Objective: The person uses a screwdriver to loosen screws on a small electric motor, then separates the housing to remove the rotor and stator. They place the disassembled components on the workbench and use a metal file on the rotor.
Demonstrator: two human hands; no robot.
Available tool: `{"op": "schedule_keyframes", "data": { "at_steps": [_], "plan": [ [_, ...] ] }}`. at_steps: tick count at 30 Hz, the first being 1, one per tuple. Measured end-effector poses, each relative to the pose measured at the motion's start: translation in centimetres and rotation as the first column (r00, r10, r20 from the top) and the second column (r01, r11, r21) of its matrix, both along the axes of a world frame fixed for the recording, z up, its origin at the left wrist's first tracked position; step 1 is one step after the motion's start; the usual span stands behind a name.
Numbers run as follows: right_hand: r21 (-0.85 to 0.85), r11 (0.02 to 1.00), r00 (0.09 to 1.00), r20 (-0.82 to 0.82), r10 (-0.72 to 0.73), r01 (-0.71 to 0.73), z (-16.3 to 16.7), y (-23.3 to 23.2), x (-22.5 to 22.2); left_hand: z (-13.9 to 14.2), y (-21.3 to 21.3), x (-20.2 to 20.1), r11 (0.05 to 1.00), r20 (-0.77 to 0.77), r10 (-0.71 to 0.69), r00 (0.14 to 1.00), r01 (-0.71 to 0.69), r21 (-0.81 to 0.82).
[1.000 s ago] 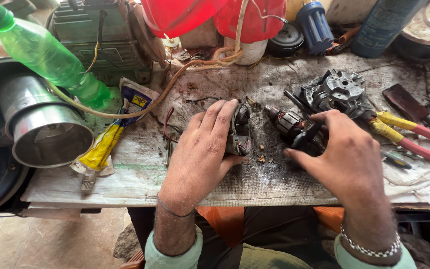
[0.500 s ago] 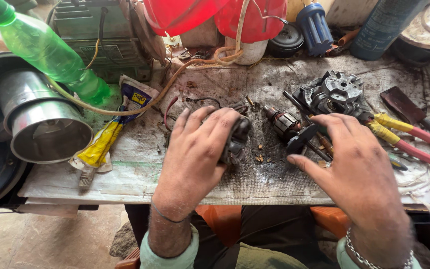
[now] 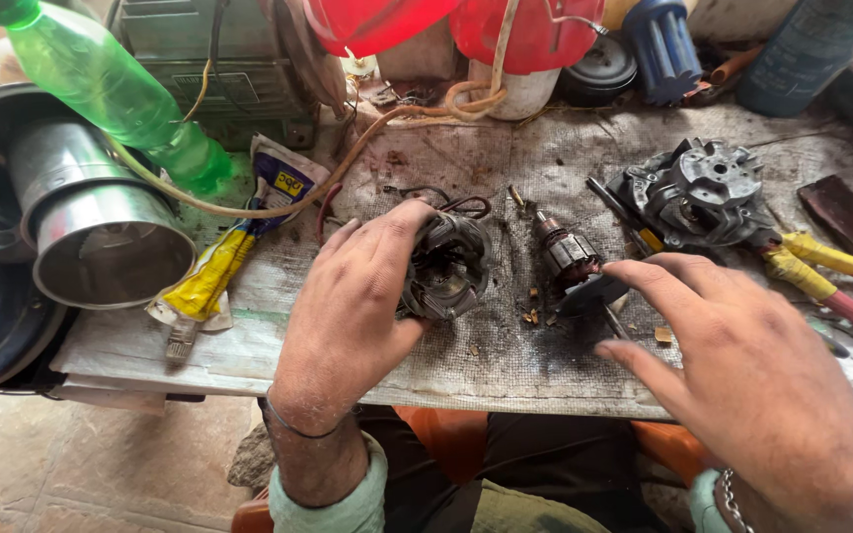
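— What's lying on the workbench [image 3: 505, 365]?

— A grimy mesh-covered top is carrying everything. The left hand [image 3: 352, 296] is gripping the dark motor stator [image 3: 446, 266], fingers curled around its left side.

— And right of the stator?

— The motor armature [image 3: 570, 262] is lying just beside it; the right hand [image 3: 742, 365] is hovering with fingers spread, possibly brushing it. Beyond sit a metal housing [image 3: 698, 192] and pliers [image 3: 826, 266].

— Free room?

— Left of the stator, toward the steel pot [image 3: 101, 232].

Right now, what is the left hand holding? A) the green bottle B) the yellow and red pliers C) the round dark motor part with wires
C: the left hand wraps around the round dark motor part, lifted on edge above the workbench.
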State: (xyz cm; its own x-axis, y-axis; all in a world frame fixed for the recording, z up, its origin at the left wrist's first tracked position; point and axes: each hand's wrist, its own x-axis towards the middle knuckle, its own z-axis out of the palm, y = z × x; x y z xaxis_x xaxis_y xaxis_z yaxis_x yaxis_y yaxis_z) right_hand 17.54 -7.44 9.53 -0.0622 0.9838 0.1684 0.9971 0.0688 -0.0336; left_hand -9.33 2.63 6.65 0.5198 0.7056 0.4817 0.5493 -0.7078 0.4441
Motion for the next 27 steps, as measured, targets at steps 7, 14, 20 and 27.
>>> {"op": "schedule_keyframes", "data": {
  "at_steps": [7,14,20,27],
  "plan": [
    [-0.144,0.973,0.983,-0.008,-0.184,0.181,0.4,0.4,-0.4,0.0,0.2,-0.2,1.0,0.006,-0.006,1.0,0.006,-0.007],
    [-0.068,0.994,0.996,-0.025,-0.09,0.088,-0.3,1.4,-0.2,-0.1,0.3,-0.3,1.0,0.014,0.003,1.0,-0.003,-0.023],
    [-0.121,0.984,0.983,-0.117,-0.142,0.128,-0.3,1.4,0.3,-0.1,0.4,-0.5,1.0,0.027,-0.01,1.0,0.01,-0.017],
    [-0.253,0.961,0.982,-0.173,0.072,-0.115,-0.7,-0.2,1.8,0.0,0.4,-0.8,0.999,0.026,-0.024,0.999,0.025,-0.038]
  ]
}}
